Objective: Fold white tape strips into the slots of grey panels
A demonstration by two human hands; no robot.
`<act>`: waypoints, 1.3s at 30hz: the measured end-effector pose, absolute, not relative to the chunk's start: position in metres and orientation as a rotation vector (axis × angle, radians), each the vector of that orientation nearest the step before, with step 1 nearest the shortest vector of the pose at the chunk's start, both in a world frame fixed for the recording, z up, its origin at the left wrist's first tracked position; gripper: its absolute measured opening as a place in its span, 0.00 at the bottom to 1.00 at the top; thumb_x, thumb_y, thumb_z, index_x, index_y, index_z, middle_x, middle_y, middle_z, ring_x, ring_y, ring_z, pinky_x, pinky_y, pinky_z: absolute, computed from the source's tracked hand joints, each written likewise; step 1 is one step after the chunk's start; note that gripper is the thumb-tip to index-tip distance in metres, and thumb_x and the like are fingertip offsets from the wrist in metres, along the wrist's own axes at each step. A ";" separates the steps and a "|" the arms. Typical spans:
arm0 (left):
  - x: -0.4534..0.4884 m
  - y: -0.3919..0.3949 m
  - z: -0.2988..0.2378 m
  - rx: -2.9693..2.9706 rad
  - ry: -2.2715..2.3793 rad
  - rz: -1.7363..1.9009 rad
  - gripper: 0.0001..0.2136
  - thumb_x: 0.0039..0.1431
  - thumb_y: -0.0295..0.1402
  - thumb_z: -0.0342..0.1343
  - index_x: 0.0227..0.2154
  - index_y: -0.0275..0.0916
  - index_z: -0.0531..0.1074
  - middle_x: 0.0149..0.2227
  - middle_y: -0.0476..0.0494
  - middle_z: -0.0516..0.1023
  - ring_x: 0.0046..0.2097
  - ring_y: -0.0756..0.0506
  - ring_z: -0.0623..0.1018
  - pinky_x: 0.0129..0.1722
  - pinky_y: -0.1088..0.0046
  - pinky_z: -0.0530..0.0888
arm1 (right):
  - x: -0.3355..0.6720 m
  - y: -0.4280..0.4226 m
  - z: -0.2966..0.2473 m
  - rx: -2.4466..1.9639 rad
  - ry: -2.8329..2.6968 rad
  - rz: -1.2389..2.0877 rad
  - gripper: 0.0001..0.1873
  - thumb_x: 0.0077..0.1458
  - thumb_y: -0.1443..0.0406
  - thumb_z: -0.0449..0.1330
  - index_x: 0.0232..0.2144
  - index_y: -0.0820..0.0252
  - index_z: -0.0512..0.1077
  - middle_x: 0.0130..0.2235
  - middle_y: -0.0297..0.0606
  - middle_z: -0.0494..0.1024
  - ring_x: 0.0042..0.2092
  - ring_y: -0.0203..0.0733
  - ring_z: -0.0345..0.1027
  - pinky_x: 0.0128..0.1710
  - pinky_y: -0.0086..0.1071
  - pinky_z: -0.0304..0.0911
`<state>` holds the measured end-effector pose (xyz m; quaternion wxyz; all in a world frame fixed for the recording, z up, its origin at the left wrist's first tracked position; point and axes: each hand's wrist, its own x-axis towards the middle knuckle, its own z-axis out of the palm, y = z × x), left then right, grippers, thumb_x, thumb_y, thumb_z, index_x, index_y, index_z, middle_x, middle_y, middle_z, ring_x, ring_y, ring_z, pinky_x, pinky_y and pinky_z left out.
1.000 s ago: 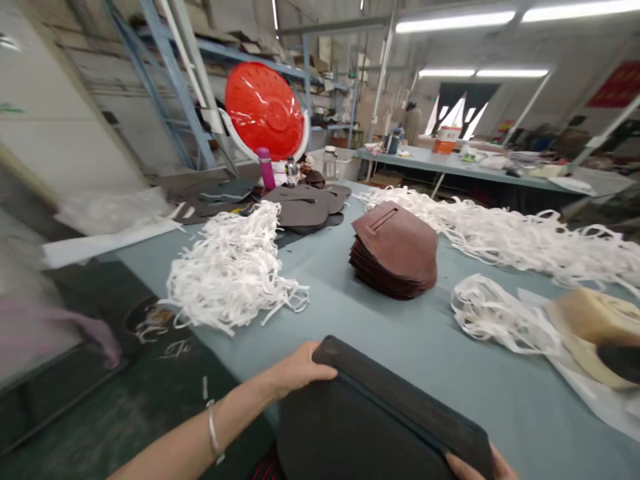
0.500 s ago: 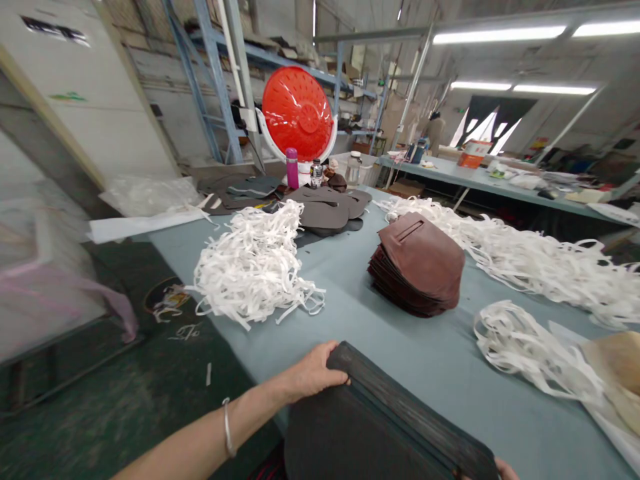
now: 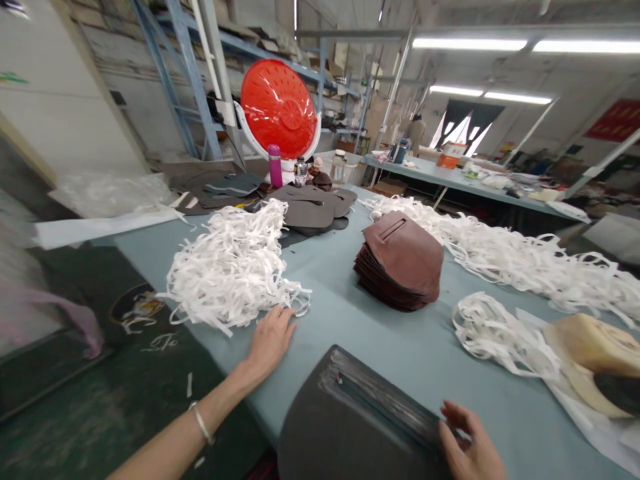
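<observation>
Right hand (image 3: 474,445) at black panel (image 3: 345,427); red banner (image 3: 613,120), lettering (image 3: 619,125) blurred

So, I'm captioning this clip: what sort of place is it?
Likely a cutting or sewing workshop: a stack of brown cut pieces, a heap of white strips and blue metal shelving.

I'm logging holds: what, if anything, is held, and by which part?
Cannot be told: right grip at the right end of the dark panel; left grip at white strips.
</observation>
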<state>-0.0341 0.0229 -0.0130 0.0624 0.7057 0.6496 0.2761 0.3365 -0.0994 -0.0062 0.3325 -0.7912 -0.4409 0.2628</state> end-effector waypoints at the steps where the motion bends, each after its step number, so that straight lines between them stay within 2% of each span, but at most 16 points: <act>1: -0.035 0.024 -0.015 2.174 1.985 0.792 0.08 0.60 0.31 0.47 0.38 0.40 0.70 0.37 0.43 0.70 0.40 0.44 0.72 0.41 0.67 0.69 | 0.324 -0.095 -0.006 -2.032 -1.185 0.706 0.26 0.43 0.50 0.56 0.41 0.60 0.70 0.41 0.44 0.77 0.36 0.44 0.72 0.39 0.36 0.66; 5: -0.035 0.020 -0.024 2.248 1.841 0.782 0.10 0.62 0.35 0.45 0.32 0.40 0.70 0.35 0.45 0.70 0.38 0.45 0.72 0.39 0.69 0.69 | 0.299 -0.072 -0.002 -1.916 -1.334 0.689 0.19 0.48 0.55 0.53 0.38 0.58 0.71 0.39 0.41 0.76 0.37 0.44 0.70 0.40 0.36 0.64; 10: -0.032 0.022 -0.040 2.128 1.610 0.818 0.10 0.59 0.42 0.48 0.32 0.43 0.70 0.34 0.47 0.74 0.37 0.44 0.74 0.39 0.68 0.69 | 0.334 -0.042 0.013 -1.925 -1.218 0.507 0.15 0.48 0.59 0.52 0.35 0.61 0.72 0.37 0.42 0.76 0.40 0.46 0.68 0.44 0.38 0.61; 13: -0.012 0.016 -0.033 1.952 1.497 0.777 0.12 0.58 0.45 0.48 0.33 0.44 0.71 0.33 0.50 0.76 0.35 0.45 0.75 0.38 0.71 0.70 | 0.338 -0.031 0.018 -1.922 -1.188 0.563 0.14 0.50 0.58 0.53 0.32 0.60 0.71 0.33 0.40 0.76 0.37 0.43 0.69 0.41 0.36 0.61; 16: 0.016 0.003 -0.014 1.781 1.438 0.767 0.14 0.59 0.46 0.46 0.32 0.42 0.71 0.30 0.50 0.75 0.32 0.46 0.74 0.36 0.72 0.70 | 0.300 -0.022 0.013 -1.831 -1.273 0.866 0.17 0.52 0.54 0.52 0.28 0.61 0.71 0.26 0.37 0.76 0.25 0.37 0.67 0.27 0.30 0.62; 19: 0.036 -0.004 -0.004 1.644 1.443 0.888 0.14 0.60 0.45 0.47 0.31 0.40 0.71 0.29 0.49 0.75 0.33 0.47 0.73 0.36 0.73 0.69 | 0.240 -0.016 0.010 -1.546 -1.225 1.429 0.24 0.54 0.48 0.50 0.31 0.64 0.70 0.27 0.39 0.77 0.18 0.32 0.64 0.15 0.25 0.53; 22: 0.037 -0.007 -0.005 1.591 1.493 1.011 0.13 0.58 0.43 0.50 0.30 0.39 0.73 0.30 0.48 0.74 0.32 0.48 0.72 0.35 0.74 0.68 | 0.187 -0.008 0.010 -1.239 -0.962 1.866 0.24 0.55 0.48 0.52 0.33 0.66 0.69 0.29 0.40 0.77 0.17 0.30 0.65 0.13 0.22 0.50; 25: 0.029 -0.013 -0.008 1.577 1.561 1.076 0.13 0.58 0.42 0.52 0.29 0.40 0.75 0.27 0.49 0.72 0.29 0.49 0.69 0.31 0.74 0.66 | 0.154 0.008 0.008 -1.230 -0.791 2.018 0.18 0.57 0.54 0.53 0.28 0.65 0.67 0.22 0.35 0.73 0.16 0.28 0.61 0.12 0.21 0.49; 29: 0.021 -0.022 -0.004 1.651 1.546 1.083 0.12 0.59 0.41 0.52 0.27 0.40 0.75 0.26 0.49 0.70 0.29 0.49 0.69 0.31 0.73 0.66 | 0.138 0.023 0.000 -1.272 -0.771 2.097 0.15 0.57 0.59 0.54 0.22 0.62 0.64 0.15 0.28 0.65 0.14 0.27 0.55 0.12 0.20 0.49; 32: 0.016 -0.023 0.002 1.810 1.531 1.089 0.12 0.61 0.38 0.49 0.29 0.40 0.73 0.30 0.47 0.72 0.35 0.47 0.71 0.38 0.71 0.68 | 0.135 0.023 -0.002 -1.296 -0.792 2.033 0.13 0.52 0.59 0.57 0.22 0.60 0.62 0.14 0.25 0.62 0.14 0.27 0.52 0.12 0.20 0.44; 34: 0.010 -0.015 0.002 1.988 1.593 1.091 0.09 0.61 0.34 0.47 0.37 0.41 0.73 0.40 0.43 0.73 0.45 0.44 0.71 0.47 0.66 0.66 | 0.135 0.018 -0.002 -1.318 -0.819 1.940 0.12 0.49 0.58 0.58 0.24 0.59 0.63 0.15 0.23 0.61 0.14 0.26 0.49 0.12 0.21 0.40; 36: -0.004 0.002 -0.002 2.176 1.708 1.013 0.13 0.59 0.29 0.48 0.45 0.43 0.71 0.50 0.41 0.70 0.54 0.40 0.66 0.53 0.59 0.62 | 0.138 0.011 -0.002 -1.345 -0.861 1.846 0.12 0.46 0.57 0.59 0.24 0.59 0.64 0.14 0.21 0.58 0.13 0.25 0.45 0.13 0.22 0.37; 39: -0.037 0.037 -0.010 2.279 1.874 0.833 0.15 0.54 0.24 0.47 0.42 0.44 0.72 0.52 0.41 0.70 0.55 0.39 0.65 0.52 0.57 0.62 | 0.158 -0.009 -0.004 -1.413 -0.942 1.718 0.11 0.44 0.59 0.60 0.22 0.59 0.64 0.12 0.19 0.52 0.14 0.25 0.41 0.14 0.24 0.35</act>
